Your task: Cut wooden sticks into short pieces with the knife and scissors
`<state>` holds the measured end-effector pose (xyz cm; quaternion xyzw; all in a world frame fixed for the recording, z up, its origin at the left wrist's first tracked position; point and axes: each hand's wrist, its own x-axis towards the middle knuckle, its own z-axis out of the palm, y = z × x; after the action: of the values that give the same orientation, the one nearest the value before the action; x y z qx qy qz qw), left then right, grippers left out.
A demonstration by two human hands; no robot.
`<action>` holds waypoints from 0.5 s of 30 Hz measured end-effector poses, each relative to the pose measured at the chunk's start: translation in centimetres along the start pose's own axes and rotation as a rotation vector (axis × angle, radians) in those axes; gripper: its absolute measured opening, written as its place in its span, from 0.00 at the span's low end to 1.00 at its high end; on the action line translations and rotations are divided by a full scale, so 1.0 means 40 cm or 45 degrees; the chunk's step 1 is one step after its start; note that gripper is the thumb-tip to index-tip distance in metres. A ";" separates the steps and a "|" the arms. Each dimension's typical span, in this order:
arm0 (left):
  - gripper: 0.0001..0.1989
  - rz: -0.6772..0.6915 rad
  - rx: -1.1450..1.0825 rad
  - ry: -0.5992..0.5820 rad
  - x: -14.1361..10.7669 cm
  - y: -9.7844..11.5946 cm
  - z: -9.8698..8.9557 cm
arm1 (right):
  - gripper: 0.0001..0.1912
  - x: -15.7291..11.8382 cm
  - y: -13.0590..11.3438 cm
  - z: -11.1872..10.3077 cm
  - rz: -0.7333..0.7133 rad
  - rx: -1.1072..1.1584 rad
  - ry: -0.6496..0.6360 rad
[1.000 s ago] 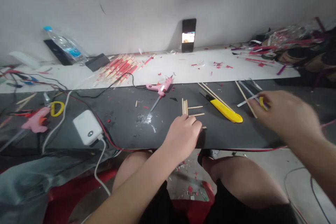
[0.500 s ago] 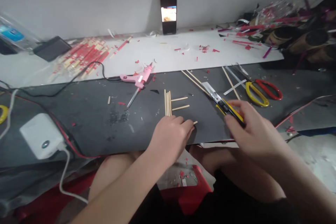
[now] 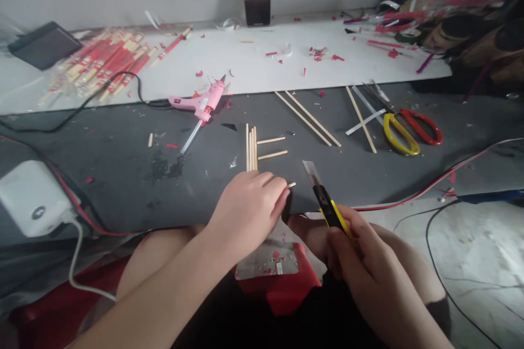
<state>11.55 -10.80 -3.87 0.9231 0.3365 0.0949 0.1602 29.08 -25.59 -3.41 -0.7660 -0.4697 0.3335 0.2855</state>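
Note:
My left hand [image 3: 249,204] is closed at the table's front edge, its fingers pinching a thin wooden stick [image 3: 291,185] whose short end pokes out to the right. Just beyond its knuckles lie several upright-laid wooden sticks [image 3: 251,147] side by side, their near ends covered by the hand. Two short stick pieces [image 3: 272,155] extend to the right of that bundle. In my right hand [image 3: 356,245] is a yellow and black utility knife [image 3: 327,207], its blade out and pointing up and left, apart from the stick.
A pink glue gun [image 3: 202,103] lies left of the sticks. Long sticks [image 3: 309,120] and scissors [image 3: 403,131] with red and yellow handles lie right. Wrapped chopsticks [image 3: 102,62] are heaped behind. A phone [image 3: 257,5] leans on the wall; a white box [image 3: 35,196] with a cable sits left.
My right hand has brought the utility knife left and down, nearer my left hand and off the long sticks. My left hand keeps its hold. The camera view has tilted down.

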 end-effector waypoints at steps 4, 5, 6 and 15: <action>0.15 0.002 -0.016 -0.009 0.001 0.003 -0.001 | 0.14 0.006 -0.007 0.012 -0.128 -0.186 0.039; 0.15 0.000 -0.023 -0.012 0.001 0.004 -0.001 | 0.14 0.006 -0.006 0.019 -0.140 -0.220 0.034; 0.15 0.000 -0.030 -0.014 0.002 0.004 -0.001 | 0.15 0.006 -0.006 0.025 -0.153 -0.244 0.025; 0.15 -0.005 -0.045 -0.031 0.003 0.002 -0.002 | 0.16 0.001 0.002 0.035 -0.237 -0.292 0.054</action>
<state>11.65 -10.76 -3.76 0.9206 0.3345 0.0892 0.1806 28.04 -25.43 -4.35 -0.7537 -0.5674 0.2334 0.2356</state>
